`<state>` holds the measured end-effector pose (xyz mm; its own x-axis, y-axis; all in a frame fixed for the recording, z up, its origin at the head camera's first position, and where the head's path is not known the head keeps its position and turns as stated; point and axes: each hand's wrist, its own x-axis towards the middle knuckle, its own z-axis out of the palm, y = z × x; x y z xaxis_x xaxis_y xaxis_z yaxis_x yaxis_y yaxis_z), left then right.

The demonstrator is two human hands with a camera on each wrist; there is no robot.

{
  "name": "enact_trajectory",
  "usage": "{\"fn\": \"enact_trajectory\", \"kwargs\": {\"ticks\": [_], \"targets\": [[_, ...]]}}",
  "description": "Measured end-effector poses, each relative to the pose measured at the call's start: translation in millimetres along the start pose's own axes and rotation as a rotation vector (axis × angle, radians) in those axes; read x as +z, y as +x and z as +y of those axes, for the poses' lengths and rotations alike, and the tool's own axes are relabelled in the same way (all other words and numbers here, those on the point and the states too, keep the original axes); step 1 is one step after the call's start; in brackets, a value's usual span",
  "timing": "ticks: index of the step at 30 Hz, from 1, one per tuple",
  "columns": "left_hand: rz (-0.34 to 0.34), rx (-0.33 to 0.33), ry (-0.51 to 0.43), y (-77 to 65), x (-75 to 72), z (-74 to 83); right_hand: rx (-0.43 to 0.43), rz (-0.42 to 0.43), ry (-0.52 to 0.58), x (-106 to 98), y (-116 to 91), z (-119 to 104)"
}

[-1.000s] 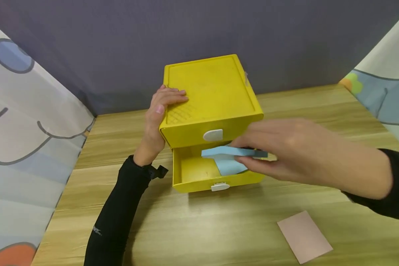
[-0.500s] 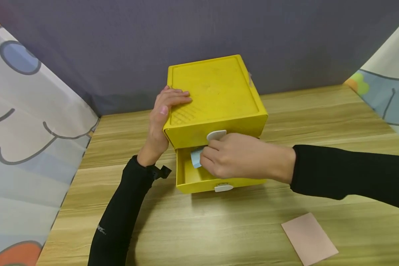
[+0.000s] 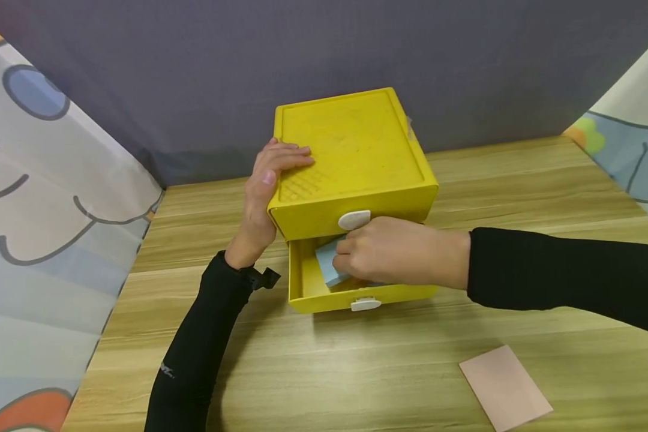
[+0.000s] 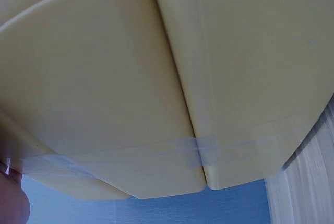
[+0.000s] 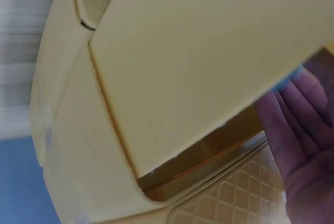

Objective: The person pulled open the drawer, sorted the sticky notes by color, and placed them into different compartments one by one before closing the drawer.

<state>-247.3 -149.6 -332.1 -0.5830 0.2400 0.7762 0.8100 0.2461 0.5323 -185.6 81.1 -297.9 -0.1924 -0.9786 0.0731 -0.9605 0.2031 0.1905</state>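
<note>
A yellow two-drawer box [image 3: 351, 144] stands on the table against the back wall. Its lower drawer [image 3: 305, 276] is pulled out; the upper drawer's front [image 3: 313, 221] is closed. My left hand [image 3: 261, 192] rests on the box's left edge, fingers lying over the top. Inside the lower drawer, my right hand [image 3: 383, 252] pinches a light blue sticky-note pad [image 3: 330, 264], partly hidden by the hand. The right wrist view shows the fingers [image 5: 292, 125] reaching below the upper drawer, with a sliver of blue at their tips.
A pink sticky-note pad [image 3: 506, 387] lies on the wooden table [image 3: 356, 372] at the front right. A dark grey wall [image 3: 205, 90] rises behind the box. Cartoon-printed cloth [image 3: 43, 240] hangs at both sides.
My right hand has moved left and down into the lower drawer with the blue sticky-note pad, which now lies lower. The left hand stays on the box. The view has shifted slightly.
</note>
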Motion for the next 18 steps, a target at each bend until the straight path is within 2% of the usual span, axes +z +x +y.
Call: {"fn": "enact_trajectory", "kwargs": {"ticks": [3,6,11,13,15,18], "targets": [[0.000,0.002,0.003,-0.2,-0.7,-0.4,0.014,-0.009,0.055,0.0,-0.7,0.8],[0.001,0.000,0.004,-0.2,-1.3,-0.3,0.040,0.028,0.114,-3.6,-4.1,0.1],[0.003,-0.005,0.004,-0.8,-1.4,1.1,0.080,0.156,0.186,-17.3,-17.6,-2.4],[0.000,-0.007,0.004,-1.1,-1.8,1.7,0.098,0.205,0.185,-16.1,-27.2,-2.6],[-0.004,-0.009,0.004,-1.1,-2.0,1.9,0.117,0.263,0.162,0.5,-42.2,1.0],[-0.006,-0.007,0.002,-0.7,-1.6,1.4,0.154,0.361,0.103,59.9,-74.8,15.4]]}}
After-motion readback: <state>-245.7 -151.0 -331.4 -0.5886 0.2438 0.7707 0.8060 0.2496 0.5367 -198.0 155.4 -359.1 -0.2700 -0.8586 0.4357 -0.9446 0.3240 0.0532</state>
